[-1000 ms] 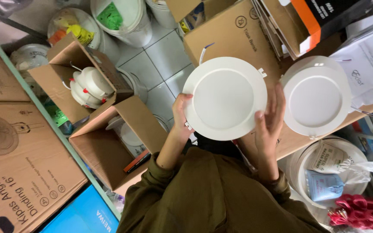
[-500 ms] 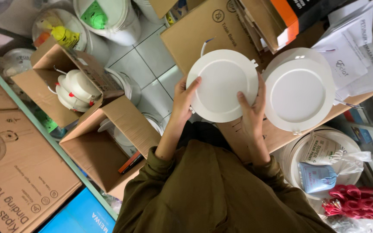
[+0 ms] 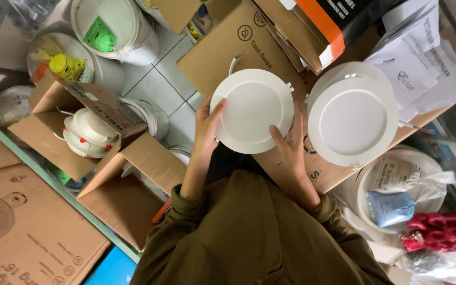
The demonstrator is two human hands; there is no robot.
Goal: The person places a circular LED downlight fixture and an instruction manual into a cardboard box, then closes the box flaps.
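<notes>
A round white flat lamp [image 3: 253, 112] is held face-up between both hands above a flattened cardboard box [image 3: 238, 45]. My left hand [image 3: 208, 122] grips its left rim, thumb on the face. My right hand [image 3: 290, 143] holds the lower right rim, thumb on the face too. A small metal spring clip shows at the lamp's upper right edge. A stack of similar white round lamps [image 3: 352, 114] lies just to the right on the cardboard. Olive-green sleeves cover both forearms.
An open cardboard box [image 3: 54, 129] at the left holds more white lamps [image 3: 88, 134]. White buckets [image 3: 114, 29] stand on the tiled floor behind. Papers [image 3: 415, 68] lie at the right, a bucket with bags [image 3: 397, 198] below them, red items [image 3: 434, 232] at the lower right.
The lamp in my hands looks smaller and sits further left and higher in view. My left thumb has come onto its face, and my right fingers have slid down off the face to the lower right rim.
</notes>
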